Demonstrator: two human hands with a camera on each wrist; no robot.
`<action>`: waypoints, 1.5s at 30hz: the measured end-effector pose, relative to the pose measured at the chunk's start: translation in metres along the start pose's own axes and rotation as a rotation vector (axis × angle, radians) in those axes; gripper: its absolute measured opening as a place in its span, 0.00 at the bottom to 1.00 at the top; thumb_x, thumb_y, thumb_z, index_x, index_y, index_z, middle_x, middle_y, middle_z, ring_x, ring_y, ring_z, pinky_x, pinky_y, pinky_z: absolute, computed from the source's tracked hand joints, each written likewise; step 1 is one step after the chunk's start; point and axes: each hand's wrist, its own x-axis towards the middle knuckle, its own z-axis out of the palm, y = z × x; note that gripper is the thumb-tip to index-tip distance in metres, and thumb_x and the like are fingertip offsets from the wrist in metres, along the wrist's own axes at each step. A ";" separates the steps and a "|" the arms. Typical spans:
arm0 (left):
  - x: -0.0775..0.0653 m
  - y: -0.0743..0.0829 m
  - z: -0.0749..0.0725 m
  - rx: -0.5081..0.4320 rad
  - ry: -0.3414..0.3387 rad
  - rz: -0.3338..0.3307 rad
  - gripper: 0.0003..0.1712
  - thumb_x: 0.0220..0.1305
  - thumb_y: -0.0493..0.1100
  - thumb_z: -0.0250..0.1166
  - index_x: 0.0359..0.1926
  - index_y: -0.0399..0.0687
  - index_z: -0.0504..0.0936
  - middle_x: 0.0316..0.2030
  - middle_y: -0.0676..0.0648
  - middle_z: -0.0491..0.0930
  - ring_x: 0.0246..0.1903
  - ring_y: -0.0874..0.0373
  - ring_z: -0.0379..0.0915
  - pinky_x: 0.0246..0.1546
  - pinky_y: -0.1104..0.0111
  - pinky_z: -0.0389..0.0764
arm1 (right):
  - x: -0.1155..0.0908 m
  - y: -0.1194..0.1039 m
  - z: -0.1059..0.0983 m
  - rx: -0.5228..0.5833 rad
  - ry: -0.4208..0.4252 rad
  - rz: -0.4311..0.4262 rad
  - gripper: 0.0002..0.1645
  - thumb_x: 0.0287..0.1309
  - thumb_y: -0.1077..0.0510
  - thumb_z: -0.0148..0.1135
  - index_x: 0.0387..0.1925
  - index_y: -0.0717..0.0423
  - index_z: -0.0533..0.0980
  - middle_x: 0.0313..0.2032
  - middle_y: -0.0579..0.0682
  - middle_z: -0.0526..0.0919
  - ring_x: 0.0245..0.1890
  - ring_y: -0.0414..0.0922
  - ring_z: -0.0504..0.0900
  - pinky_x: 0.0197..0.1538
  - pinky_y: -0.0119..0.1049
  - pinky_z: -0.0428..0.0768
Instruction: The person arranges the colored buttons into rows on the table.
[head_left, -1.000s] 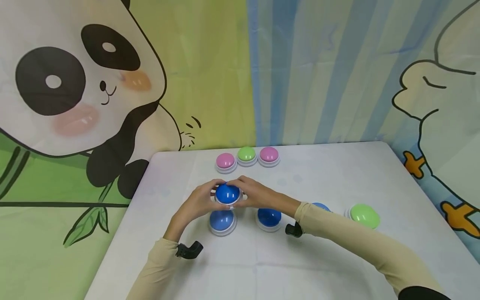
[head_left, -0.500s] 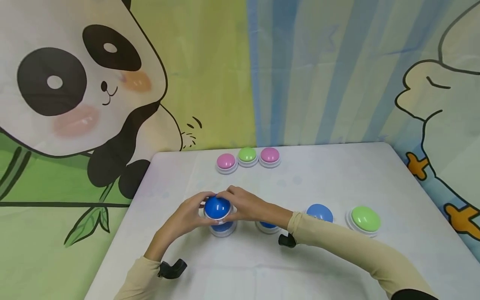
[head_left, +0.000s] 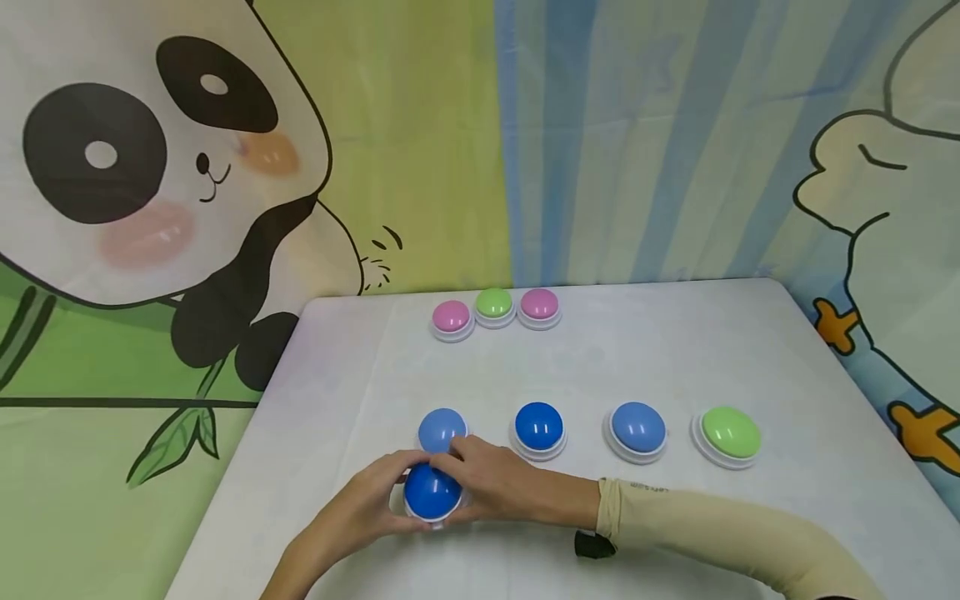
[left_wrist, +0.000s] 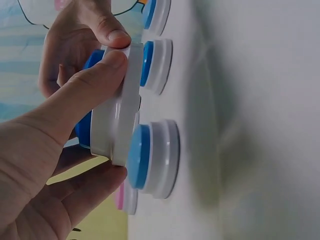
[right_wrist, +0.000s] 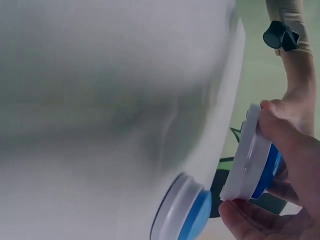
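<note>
A dark blue push button (head_left: pixel 432 492) with a white base is raised off the table, dome up. My left hand (head_left: pixel 356 510) grips its left side, thumb and fingers on the rim, while my right hand (head_left: pixel 501 483) grips the opposite side. In the left wrist view a gap shows between the held button (left_wrist: pixel 117 120) and the table. Just behind it stands a light blue push button (head_left: pixel 441 429), partly covered by the right hand's fingers. The right wrist view shows the held button's white base (right_wrist: pixel 247 160) between the two hands.
To the right stand another dark blue button (head_left: pixel 538 427), a light blue button (head_left: pixel 638 427) and a green button (head_left: pixel 731 433). Near the white table's (head_left: pixel 637 350) back edge sit a pink button (head_left: pixel 451 317), a green one (head_left: pixel 493 304) and another pink one (head_left: pixel 539 305).
Both hands have carried the dark blue button toward the front of the table, from behind the light blue button, over it, to in front of it. The other buttons stay put.
</note>
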 end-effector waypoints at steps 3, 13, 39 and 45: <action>-0.001 -0.004 0.006 -0.006 -0.018 0.007 0.47 0.44 0.62 0.75 0.65 0.55 0.68 0.60 0.55 0.75 0.56 0.58 0.76 0.50 0.70 0.83 | -0.002 -0.001 0.007 -0.004 -0.013 0.004 0.47 0.49 0.32 0.68 0.67 0.44 0.63 0.46 0.47 0.75 0.43 0.37 0.76 0.45 0.21 0.80; -0.003 -0.015 0.026 0.035 -0.090 -0.031 0.48 0.41 0.56 0.79 0.64 0.52 0.68 0.58 0.53 0.77 0.56 0.57 0.76 0.56 0.59 0.80 | -0.001 -0.002 0.032 -0.021 -0.120 0.055 0.48 0.49 0.33 0.68 0.67 0.45 0.60 0.48 0.48 0.75 0.46 0.37 0.76 0.42 0.22 0.79; 0.030 -0.034 -0.016 -0.191 -0.056 -0.069 0.37 0.62 0.57 0.64 0.66 0.46 0.67 0.62 0.44 0.75 0.60 0.48 0.73 0.57 0.59 0.79 | 0.024 0.024 0.001 -0.105 -0.050 0.101 0.48 0.49 0.28 0.63 0.64 0.51 0.66 0.50 0.50 0.78 0.45 0.42 0.77 0.40 0.27 0.82; 0.112 -0.063 -0.051 -0.076 0.085 -0.091 0.34 0.63 0.52 0.65 0.65 0.40 0.68 0.60 0.38 0.75 0.58 0.43 0.75 0.58 0.52 0.78 | 0.076 0.098 -0.031 -0.092 0.016 0.270 0.42 0.52 0.37 0.68 0.62 0.54 0.68 0.52 0.55 0.77 0.47 0.47 0.77 0.45 0.37 0.83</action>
